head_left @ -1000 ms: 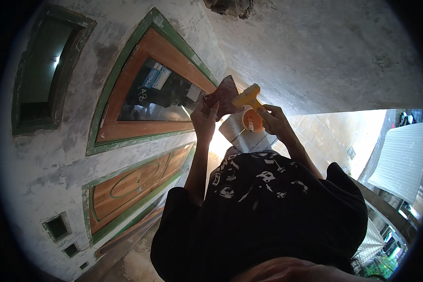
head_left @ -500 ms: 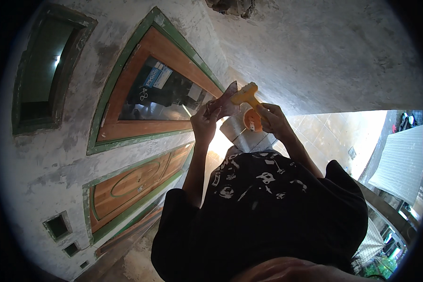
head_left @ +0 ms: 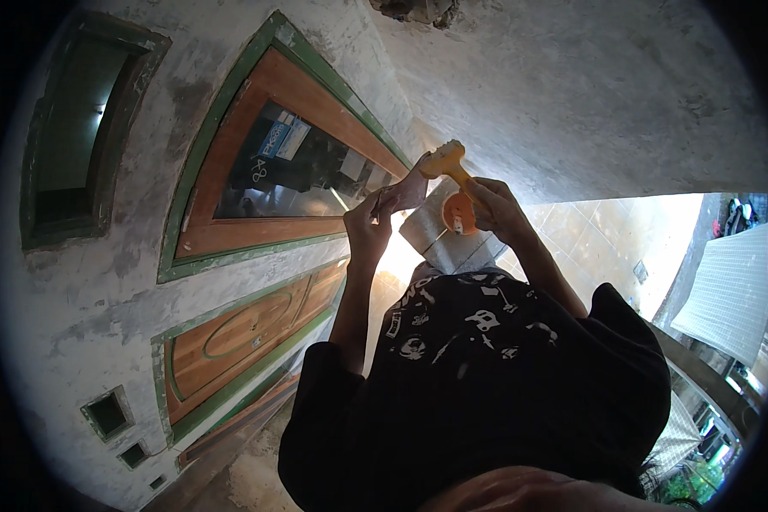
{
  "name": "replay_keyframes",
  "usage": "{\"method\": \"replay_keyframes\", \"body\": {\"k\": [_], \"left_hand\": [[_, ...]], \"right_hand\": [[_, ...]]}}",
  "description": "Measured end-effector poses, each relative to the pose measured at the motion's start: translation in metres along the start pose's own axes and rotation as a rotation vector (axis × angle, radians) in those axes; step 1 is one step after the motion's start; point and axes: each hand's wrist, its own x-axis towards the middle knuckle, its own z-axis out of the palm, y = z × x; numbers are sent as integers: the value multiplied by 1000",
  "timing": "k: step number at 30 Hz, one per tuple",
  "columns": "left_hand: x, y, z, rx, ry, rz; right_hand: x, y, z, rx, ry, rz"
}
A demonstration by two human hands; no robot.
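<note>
My left hand (head_left: pixel 367 229) is closed round the narrow end of a flat, flared, pinkish-grey scraper (head_left: pixel 410 191). In my right hand (head_left: pixel 499 212) is a yellow T-shaped putty scraper (head_left: pixel 457 171), gripped by its handle. Pale lumpy material lines the yellow scraper's wide head. That head meets or overlaps the upper edge of the flared scraper; I cannot tell whether they touch. Lower down, partly behind my right hand, an orange round container (head_left: pixel 459 215) shows a whitish patch inside.
A rough grey plastered wall (head_left: pixel 572 102) rises ahead and to the right. On the left is a wooden-framed glass window (head_left: pixel 290 171) with green trim. Below it stands a carved wooden panel (head_left: pixel 247 337). Pale tiles (head_left: pixel 572 235) cover the floor, and a whitish sheet (head_left: pixel 725 294) hangs at the right.
The yellow scraper's head has shifted slightly up and left across the flared scraper's edge, and its handle has tilted. My left hand has barely moved.
</note>
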Motion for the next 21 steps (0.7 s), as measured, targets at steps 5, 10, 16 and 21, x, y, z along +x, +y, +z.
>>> {"method": "replay_keyframes", "body": {"k": [5,10,16,21], "left_hand": [[-3,-17,1,54,-33,17],[-7,-33,10,-115,23,-208],[-19,-97,37,-562,35,-668],[-36,-110,60,-838,46,-910]], "right_hand": [[16,3,-9,42,37,-65],[42,38,-57,-146,147,-122],[68,174,-174,-233,149,151],[84,216,-184,-185,333,526]]}}
